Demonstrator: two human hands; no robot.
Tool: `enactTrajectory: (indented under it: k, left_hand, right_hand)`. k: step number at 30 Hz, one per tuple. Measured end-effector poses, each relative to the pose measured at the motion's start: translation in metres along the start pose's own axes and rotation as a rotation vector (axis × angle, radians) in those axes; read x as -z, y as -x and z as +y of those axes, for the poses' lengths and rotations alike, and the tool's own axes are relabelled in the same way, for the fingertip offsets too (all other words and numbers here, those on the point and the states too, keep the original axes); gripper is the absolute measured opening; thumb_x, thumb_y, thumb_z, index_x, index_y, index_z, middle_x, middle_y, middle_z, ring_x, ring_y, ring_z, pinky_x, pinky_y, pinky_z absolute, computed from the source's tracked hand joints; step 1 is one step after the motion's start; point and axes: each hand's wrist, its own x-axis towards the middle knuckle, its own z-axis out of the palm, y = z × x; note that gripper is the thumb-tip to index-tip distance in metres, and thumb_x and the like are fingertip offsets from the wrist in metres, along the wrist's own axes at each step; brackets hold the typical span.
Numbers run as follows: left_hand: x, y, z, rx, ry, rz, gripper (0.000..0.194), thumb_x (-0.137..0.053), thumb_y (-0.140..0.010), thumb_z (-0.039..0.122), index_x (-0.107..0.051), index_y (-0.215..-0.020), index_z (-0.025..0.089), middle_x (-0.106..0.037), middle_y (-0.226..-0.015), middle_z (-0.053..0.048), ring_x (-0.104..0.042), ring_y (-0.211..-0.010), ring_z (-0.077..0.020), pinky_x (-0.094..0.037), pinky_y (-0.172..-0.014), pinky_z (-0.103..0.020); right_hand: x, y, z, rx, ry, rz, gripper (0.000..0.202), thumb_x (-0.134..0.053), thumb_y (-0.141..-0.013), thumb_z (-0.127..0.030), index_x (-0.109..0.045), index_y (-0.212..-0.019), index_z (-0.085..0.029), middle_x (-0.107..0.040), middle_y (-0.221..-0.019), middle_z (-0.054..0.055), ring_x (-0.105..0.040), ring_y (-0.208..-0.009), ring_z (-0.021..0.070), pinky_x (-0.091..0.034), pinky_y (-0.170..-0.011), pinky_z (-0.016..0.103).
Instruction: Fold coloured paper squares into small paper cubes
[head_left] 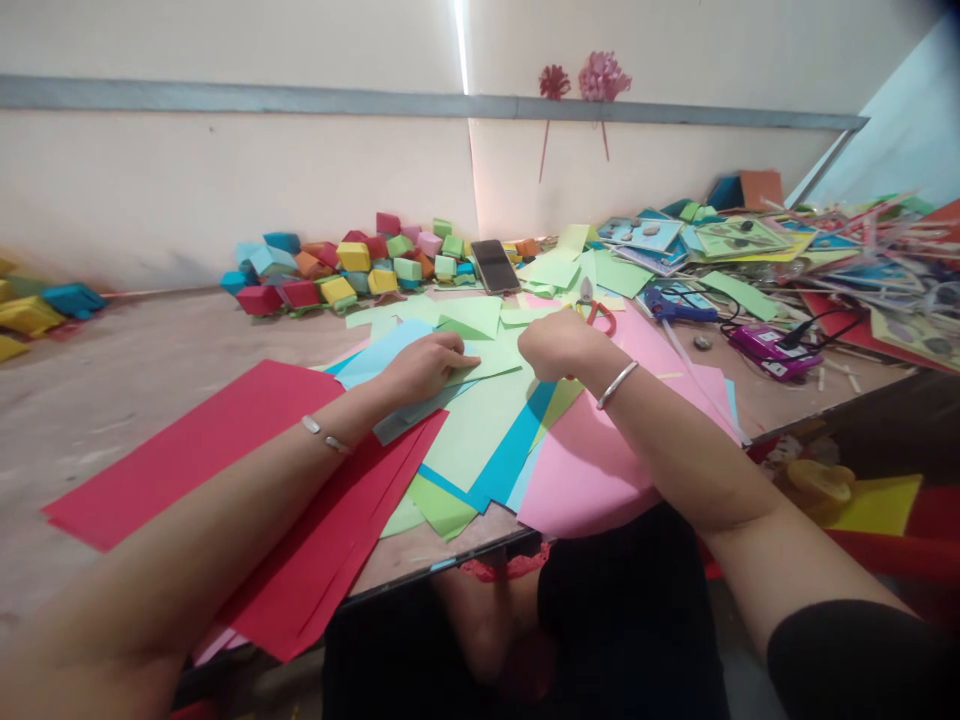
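Left grip first: the left hand (431, 365) has its index finger stretched out on a pale green paper piece (491, 357), the other fingers curled in — whether anything is pinched there, I cannot tell. Over to the right hand (559, 345), rolled into a loose fist at the piece's right end, its fingertips hidden, so no call on what it holds. The piece itself lies low on the layered paper between the hands, well short of any boxed shape; I'd judge it in mid-working. Just beyond the fist, red-handled scissors (602, 318) lie free.

Farther out, a good deal looks done: a crowd of colored paper blocks (354, 257) sits formed along the back of the counter (150, 340), beside a smartphone (495, 267). And plenty is unworked — red sheets (210, 430) lie flat at the left, a big pink sheet (577, 470) flat at the right. The blue glue gun (679, 307) rests unheld.
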Motion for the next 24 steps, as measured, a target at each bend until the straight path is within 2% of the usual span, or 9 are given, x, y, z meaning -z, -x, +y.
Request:
enactTrajectory:
  k: [2,5,8,10,13,17,20,24]
  left_hand:
    - [0.001,0.0,0.0,0.007,0.01,0.0,0.043,-0.04,-0.095,0.041,-0.08,-0.097,0.023,-0.065,-0.084,-0.008,-0.055,-0.075,-0.0188,-0.041,-0.067,-0.03]
    - [0.003,0.001,0.0,0.026,0.013,-0.018,0.04,-0.042,-0.092,0.036,-0.079,-0.097,0.023,-0.066,-0.086,-0.007,-0.057,-0.079,-0.0194,-0.042,-0.07,-0.029]
    - [0.005,-0.001,0.005,0.092,0.03,-0.038,0.037,-0.043,-0.09,0.031,-0.079,-0.098,0.024,-0.067,-0.09,-0.006,-0.059,-0.082,-0.0194,-0.043,-0.073,-0.029]
    - [0.004,-0.003,0.013,0.153,0.033,-0.028,0.037,-0.042,-0.091,0.03,-0.078,-0.096,0.023,-0.067,-0.093,-0.006,-0.06,-0.085,-0.02,-0.044,-0.076,-0.03]
    - [0.0,-0.008,0.031,0.282,-0.051,0.025,0.034,-0.045,-0.093,0.04,-0.073,-0.091,0.021,-0.067,-0.092,-0.007,-0.06,-0.089,-0.0232,-0.044,-0.074,-0.032]
    - [-0.005,-0.013,0.048,0.423,-0.178,0.052,0.032,-0.063,-0.083,0.051,-0.068,-0.089,0.021,-0.065,-0.094,-0.009,-0.058,-0.092,-0.0283,-0.04,-0.066,-0.033]
    - [-0.002,-0.014,0.043,0.438,-0.135,0.001,0.035,-0.065,-0.08,0.053,-0.069,-0.091,0.021,-0.064,-0.091,-0.008,-0.058,-0.088,-0.0269,-0.039,-0.065,-0.032]
    - [0.01,-0.011,0.021,0.373,0.028,-0.132,0.039,-0.068,-0.075,0.049,-0.071,-0.103,0.021,-0.063,-0.089,-0.006,-0.06,-0.082,-0.022,-0.045,-0.072,-0.031]
  right_hand:
    - [0.0,0.001,-0.005,0.078,-0.013,0.014,0.026,-0.066,-0.07,-0.004,-0.075,-0.092,-0.015,-0.073,-0.084,0.015,-0.07,-0.089,0.0306,-0.05,-0.073,0.039]
    - [-0.005,0.001,-0.023,0.19,-0.008,-0.036,0.028,-0.066,-0.073,-0.007,-0.076,-0.097,-0.016,-0.074,-0.093,0.016,-0.069,-0.093,0.0306,-0.05,-0.075,0.039]
    - [-0.01,-0.003,-0.035,0.177,0.013,-0.04,0.029,-0.063,-0.077,-0.008,-0.075,-0.102,-0.018,-0.074,-0.103,0.016,-0.068,-0.099,0.0309,-0.05,-0.077,0.039]
    - [-0.011,-0.005,-0.034,0.175,0.012,-0.034,0.029,-0.063,-0.077,-0.008,-0.075,-0.103,-0.019,-0.074,-0.103,0.015,-0.067,-0.101,0.0306,-0.05,-0.079,0.039]
    - [-0.011,-0.005,-0.03,0.193,0.007,-0.034,0.027,-0.064,-0.078,-0.009,-0.075,-0.102,-0.018,-0.074,-0.1,0.015,-0.068,-0.101,0.0308,-0.05,-0.082,0.039]
    - [-0.011,-0.004,-0.029,0.188,-0.003,-0.031,0.027,-0.063,-0.079,-0.009,-0.074,-0.102,-0.018,-0.074,-0.098,0.014,-0.067,-0.101,0.0308,-0.05,-0.083,0.04]
    - [-0.01,-0.003,-0.029,0.193,-0.005,-0.027,0.025,-0.062,-0.08,-0.01,-0.074,-0.1,-0.018,-0.074,-0.098,0.014,-0.067,-0.101,0.0311,-0.049,-0.081,0.039]
    - [-0.009,-0.002,-0.027,0.194,0.011,-0.04,0.025,-0.062,-0.079,-0.01,-0.075,-0.099,-0.017,-0.074,-0.099,0.015,-0.068,-0.1,0.0312,-0.049,-0.08,0.039]
